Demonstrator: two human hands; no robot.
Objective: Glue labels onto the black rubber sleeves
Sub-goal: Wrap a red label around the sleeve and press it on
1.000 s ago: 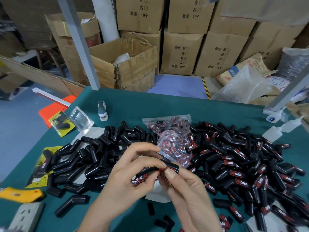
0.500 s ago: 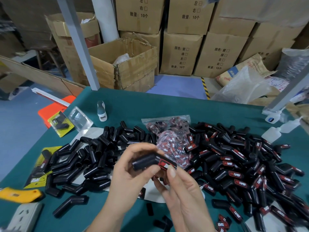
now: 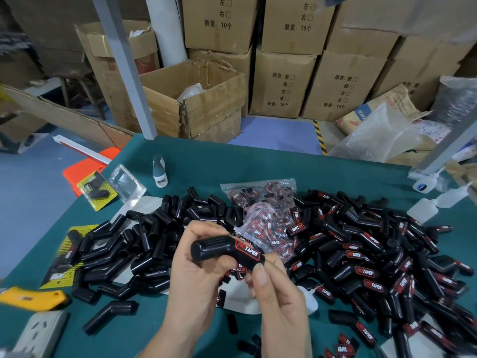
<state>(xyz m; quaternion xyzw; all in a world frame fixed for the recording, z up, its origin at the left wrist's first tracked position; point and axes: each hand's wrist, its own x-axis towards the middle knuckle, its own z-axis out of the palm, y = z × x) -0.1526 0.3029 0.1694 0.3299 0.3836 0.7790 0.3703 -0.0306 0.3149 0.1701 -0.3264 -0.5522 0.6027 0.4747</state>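
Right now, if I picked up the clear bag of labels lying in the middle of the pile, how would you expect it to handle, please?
The clear bag of labels looks thin and crumpled, so it would probably sag and fold. Its loose small red-and-black labels would likely shift towards the low end. It seems light for its size, and the glossy film may be slightly slippery.

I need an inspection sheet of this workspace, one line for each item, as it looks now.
Surface: green table, mostly covered.
Job's things: held sleeve bearing red label; unlabelled sleeves left, labelled sleeves right; bag of labels; glue bottle.
Clutter: yellow knife, packaging cards, squeeze bottles.
Hands: left hand grips the sleeve; right hand pinches its labelled end.
Cables: nothing seen; power strip at the near-left edge.
Surroundings: stacked cardboard boxes, plastic bags.
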